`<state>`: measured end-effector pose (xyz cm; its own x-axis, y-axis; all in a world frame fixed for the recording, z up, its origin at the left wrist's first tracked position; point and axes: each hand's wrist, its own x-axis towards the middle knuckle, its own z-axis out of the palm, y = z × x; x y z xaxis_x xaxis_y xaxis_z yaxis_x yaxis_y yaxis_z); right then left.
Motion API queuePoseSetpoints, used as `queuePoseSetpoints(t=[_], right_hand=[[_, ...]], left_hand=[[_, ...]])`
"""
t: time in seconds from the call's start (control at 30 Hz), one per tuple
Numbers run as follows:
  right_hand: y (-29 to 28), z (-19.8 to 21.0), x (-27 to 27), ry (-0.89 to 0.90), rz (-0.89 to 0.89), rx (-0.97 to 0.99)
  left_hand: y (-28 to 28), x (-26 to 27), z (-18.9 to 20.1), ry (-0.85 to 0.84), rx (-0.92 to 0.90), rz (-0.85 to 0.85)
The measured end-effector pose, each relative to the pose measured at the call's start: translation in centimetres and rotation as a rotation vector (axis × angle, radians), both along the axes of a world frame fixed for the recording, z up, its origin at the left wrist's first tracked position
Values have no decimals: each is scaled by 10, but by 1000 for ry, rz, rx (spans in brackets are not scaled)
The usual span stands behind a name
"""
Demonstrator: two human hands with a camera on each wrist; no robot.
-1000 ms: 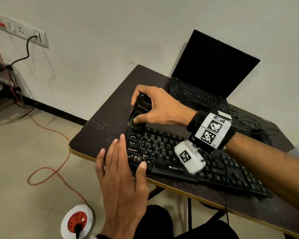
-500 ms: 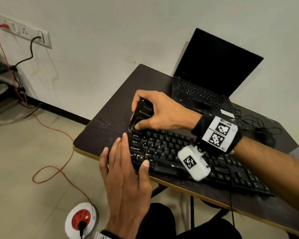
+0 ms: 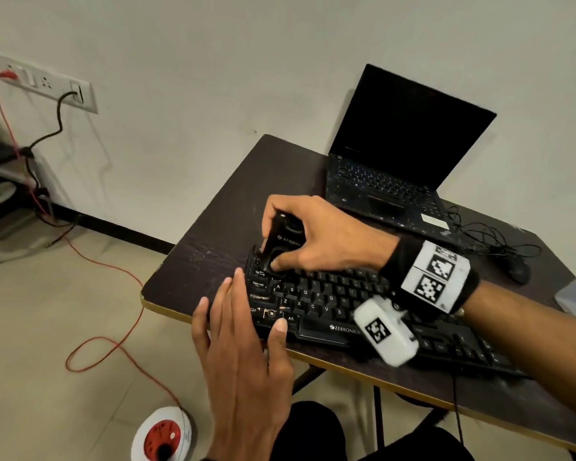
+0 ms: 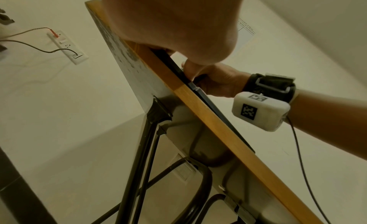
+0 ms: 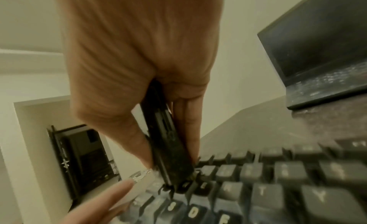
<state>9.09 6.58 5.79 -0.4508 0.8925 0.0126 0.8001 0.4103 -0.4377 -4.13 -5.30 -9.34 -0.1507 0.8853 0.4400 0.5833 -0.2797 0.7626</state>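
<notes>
Hands at keyboard on dark bench
Grips black tool in right hand, tip on top-left keys; rests left hand flat, fingers straight, at keyboard's end; laptop behind, pale wall, red cable on floor.

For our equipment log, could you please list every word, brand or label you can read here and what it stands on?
"ZEBRONICS": front edge of the black keyboard.
"Tab", "Caps Lock", "Ctrl", "Alt", plus letters A, S, D, Z, X, C: its keycaps.
Print on the black device in the right hand: too blurred to read.
White sticker on the laptop: too small to read.
</notes>
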Motion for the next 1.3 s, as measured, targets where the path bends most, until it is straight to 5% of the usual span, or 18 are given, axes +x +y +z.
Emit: queuePoseSetpoints(t=[0.13, 0.27, 0.37, 0.5, 0.63, 0.77, 0.9, 1.03, 1.17, 1.3], right_hand=[[-2, 2, 8, 31, -93, 61], [-15, -2, 4, 14, 6, 36], [-10, 3, 11, 43, -116, 57], [-31, 0, 2, -4, 16, 20], [-18, 5, 13, 14, -138, 84], [-34, -1, 11, 3, -3, 13], [-23, 5, 21, 19, -141, 55], [-37, 1, 14, 13, -5, -4], [-23, 5, 23, 11, -166, 63], [-36, -2, 19, 35, -45, 7]], left_hand=[[1, 1, -2, 25, 17, 8], [3, 0, -4, 29, 26, 0], [4, -1, -4, 35, 18, 3], [4, 0, -2, 22, 38, -2], [2, 0, -1, 12, 32, 6], [2, 0, 0, -5, 31, 6], [-1, 0, 1, 3, -9, 15], [0, 0, 3, 0, -3, 0], [-3, -1, 3, 0, -24, 21], [0, -1, 4, -4, -20, 15]])
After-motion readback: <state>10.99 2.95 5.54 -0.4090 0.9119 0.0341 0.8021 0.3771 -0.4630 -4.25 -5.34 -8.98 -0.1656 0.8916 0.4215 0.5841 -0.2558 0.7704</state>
